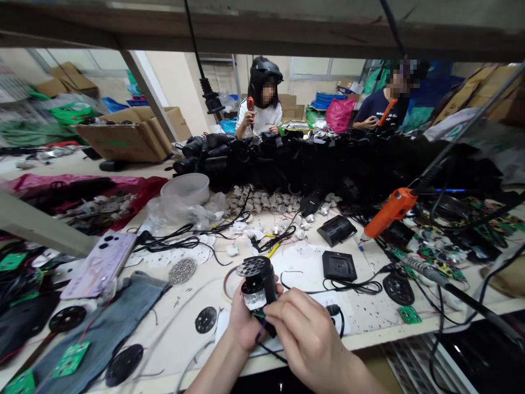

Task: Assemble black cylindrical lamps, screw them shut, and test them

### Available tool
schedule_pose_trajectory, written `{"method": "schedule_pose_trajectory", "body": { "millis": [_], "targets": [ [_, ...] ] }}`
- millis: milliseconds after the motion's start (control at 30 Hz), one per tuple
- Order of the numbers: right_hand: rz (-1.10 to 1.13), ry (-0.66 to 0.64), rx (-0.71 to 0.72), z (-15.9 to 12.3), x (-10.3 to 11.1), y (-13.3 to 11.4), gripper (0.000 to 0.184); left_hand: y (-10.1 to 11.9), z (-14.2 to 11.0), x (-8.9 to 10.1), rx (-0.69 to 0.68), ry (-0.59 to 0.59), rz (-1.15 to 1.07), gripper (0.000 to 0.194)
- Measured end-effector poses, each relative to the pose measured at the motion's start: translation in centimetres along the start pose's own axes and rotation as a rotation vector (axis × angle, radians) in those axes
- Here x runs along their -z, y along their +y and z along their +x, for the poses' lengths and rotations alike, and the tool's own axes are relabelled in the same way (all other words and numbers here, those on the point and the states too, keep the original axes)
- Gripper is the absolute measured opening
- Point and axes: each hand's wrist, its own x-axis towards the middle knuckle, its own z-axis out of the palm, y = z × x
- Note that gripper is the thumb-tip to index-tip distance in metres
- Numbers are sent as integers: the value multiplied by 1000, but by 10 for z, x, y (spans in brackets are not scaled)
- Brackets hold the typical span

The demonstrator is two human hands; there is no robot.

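A black cylindrical device housing [268,279] with a perforated round end sits in my left hand [245,323], fingers wrapped round it from the left and behind. Its side is open, showing a whitish part inside and thin coloured wires. My right hand [305,328] is closed in a pinch at the lower edge of the opening, by a small green circuit board [259,314]. What lies between those fingertips is hidden. A black cable runs down below the housing. Left of my hands a round perforated black disc [205,319] lies on the table.
An orange electric screwdriver [389,212] hangs at right, near black square housings [339,266]. White parts [262,201] and black housings are heaped behind. A purple phone [100,265] and grey cloth [110,320] lie left. Two people work across the table.
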Motion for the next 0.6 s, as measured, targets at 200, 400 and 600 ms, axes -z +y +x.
{"method": "schedule_pose_trajectory", "body": {
  "millis": [200, 400, 600],
  "targets": [
    [0, 5, 24, -1, 0, -1, 22, 1, 4, 7, -6, -38, 28, 21],
    [3, -4, 2, -2, 3, 1, 23, -1, 4, 7, 0, -45, 50, 20],
    [-18, -19, -145, -10, 11, 16, 19, -3, 5, -5, -159, 84, 26, 23]
  ]
}}
